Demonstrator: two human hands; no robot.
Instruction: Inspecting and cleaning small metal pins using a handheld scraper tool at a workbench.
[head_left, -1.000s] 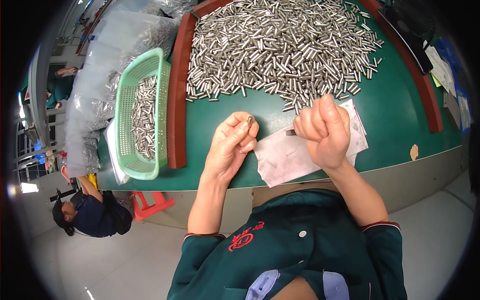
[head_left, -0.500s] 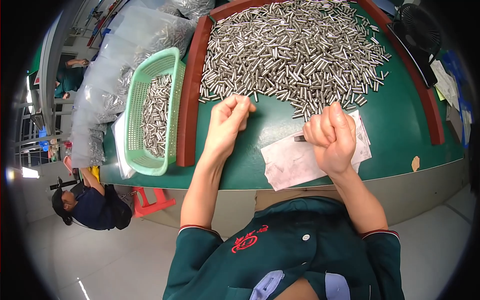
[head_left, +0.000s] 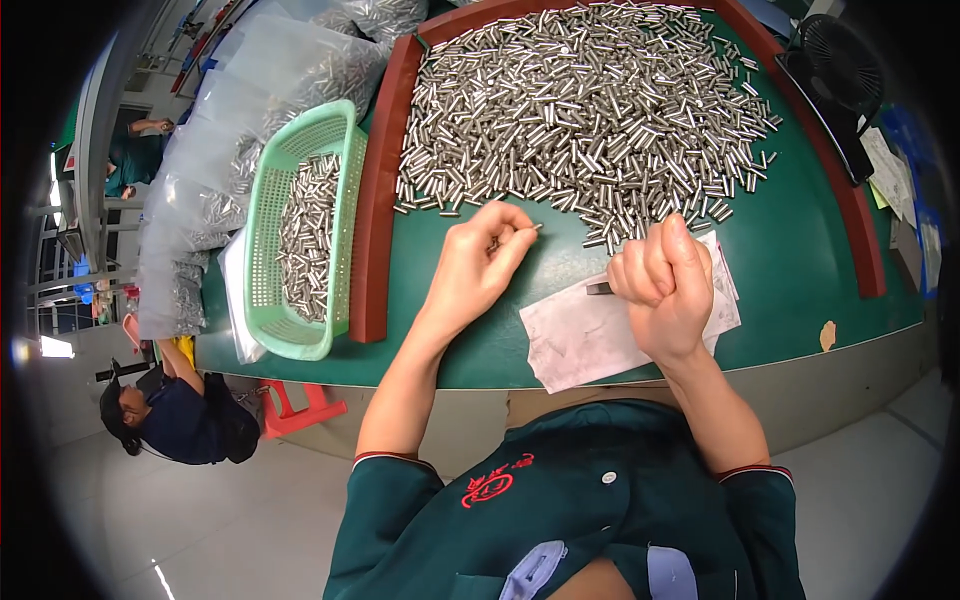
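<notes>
My left hand (head_left: 482, 258) is over the green tabletop, just in front of the heap of short steel pins (head_left: 590, 110). Its thumb and index finger pinch a small steel pin (head_left: 538, 228), and the other fingers curl in toward the palm. To the right, my right hand (head_left: 665, 285) is closed in a fist, thumb uppermost. A short dark bar-like piece (head_left: 599, 289) sticks out at its left side; the rest is hidden by the fist. Beneath that hand lies a smudged pale sheet (head_left: 575, 340), perhaps paper or cloth.
Red-brown rails (head_left: 376, 230) border the heap. Left of them stands a green basket (head_left: 262, 290) holding more pins, beside clear bags (head_left: 215, 180) of pins. A black fan (head_left: 840, 65) is at the far right. Another person (head_left: 175, 415) sits at the left near a red stool (head_left: 305, 410).
My left hand has shifted right and slightly nearer to me, turning so that a pin shows at its fingertips. My right fist keeps nearly the same place. The whole view has shifted slightly.
</notes>
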